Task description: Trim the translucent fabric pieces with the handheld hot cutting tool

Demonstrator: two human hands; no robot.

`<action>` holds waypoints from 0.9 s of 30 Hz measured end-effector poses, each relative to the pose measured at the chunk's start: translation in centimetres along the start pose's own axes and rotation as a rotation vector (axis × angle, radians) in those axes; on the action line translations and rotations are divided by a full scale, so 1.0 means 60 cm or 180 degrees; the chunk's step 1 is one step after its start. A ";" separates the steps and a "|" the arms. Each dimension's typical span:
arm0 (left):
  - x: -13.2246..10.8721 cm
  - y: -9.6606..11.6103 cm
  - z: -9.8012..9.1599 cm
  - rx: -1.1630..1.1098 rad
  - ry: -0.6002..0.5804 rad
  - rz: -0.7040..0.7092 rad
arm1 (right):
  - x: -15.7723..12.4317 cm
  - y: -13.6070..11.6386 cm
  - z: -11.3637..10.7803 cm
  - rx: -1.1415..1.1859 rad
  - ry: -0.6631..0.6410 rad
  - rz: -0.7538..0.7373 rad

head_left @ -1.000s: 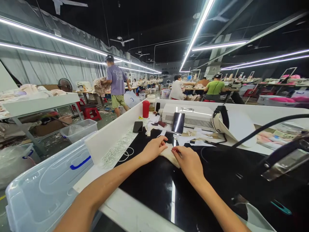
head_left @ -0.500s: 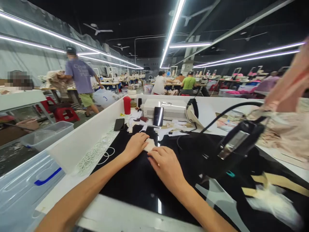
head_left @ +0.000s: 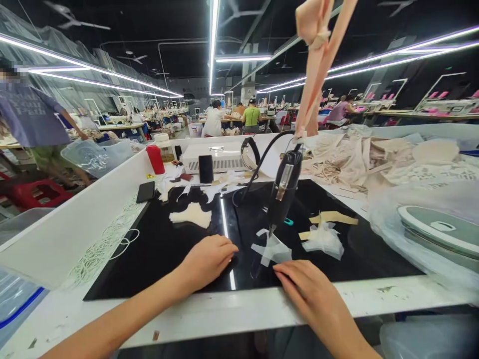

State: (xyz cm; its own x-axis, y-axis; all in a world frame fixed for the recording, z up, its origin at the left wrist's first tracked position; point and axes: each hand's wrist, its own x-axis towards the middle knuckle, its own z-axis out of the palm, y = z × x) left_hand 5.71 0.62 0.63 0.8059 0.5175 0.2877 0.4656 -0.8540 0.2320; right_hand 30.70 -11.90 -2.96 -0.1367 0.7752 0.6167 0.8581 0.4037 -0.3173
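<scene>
My left hand (head_left: 209, 257) rests on the glossy black board (head_left: 157, 271), its fingers curled together; whatever they may hold is hidden. My right hand (head_left: 307, 279) lies near the board's front edge, fingers stretched forward, their tips close to a white translucent cross-shaped piece (head_left: 273, 249). Above that piece hangs a black handheld tool (head_left: 286, 187) with a metal plate, its narrow tip pointing down. A cream fabric piece (head_left: 191, 215) lies flat on the board beyond my left hand, touched by neither hand.
Green-white elastic loops (head_left: 101, 249) lie along the left. Behind the board stand a white machine box (head_left: 217, 158), a phone (head_left: 205, 169) and a red container (head_left: 155, 159). A crumpled white piece (head_left: 325, 242), beige fabric (head_left: 355, 154) and an iron-like object (head_left: 441, 227) are right.
Both hands have come off the cream piece, which now lies flat on the board, and are nearer the front edge. My view has turned right; the hanging tool now shows over the white cross-shaped piece.
</scene>
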 end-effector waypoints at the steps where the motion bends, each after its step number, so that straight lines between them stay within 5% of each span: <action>1: 0.009 0.013 0.008 -0.0071 -0.0026 0.0048 | -0.005 0.009 -0.005 -0.0036 0.0118 0.0057; 11: 0.083 0.052 0.066 -0.0333 -0.0020 -0.0318 | -0.021 0.065 -0.010 -0.0245 0.0164 0.0816; 17: 0.078 0.048 0.062 -0.0462 -0.0005 -0.0470 | -0.004 0.076 0.002 -0.0151 -0.0017 0.1243; 27: 0.070 0.055 0.056 -0.0587 -0.0025 -0.0554 | 0.069 0.044 0.035 -0.0383 -0.0324 0.1308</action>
State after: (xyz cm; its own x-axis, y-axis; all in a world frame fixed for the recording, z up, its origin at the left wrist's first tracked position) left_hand 11.87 -0.17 -0.52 0.7226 0.6548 0.2215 0.5236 -0.7277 0.4431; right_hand 31.36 -6.61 -2.75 0.1853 0.9059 0.3807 0.9020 -0.0030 -0.4317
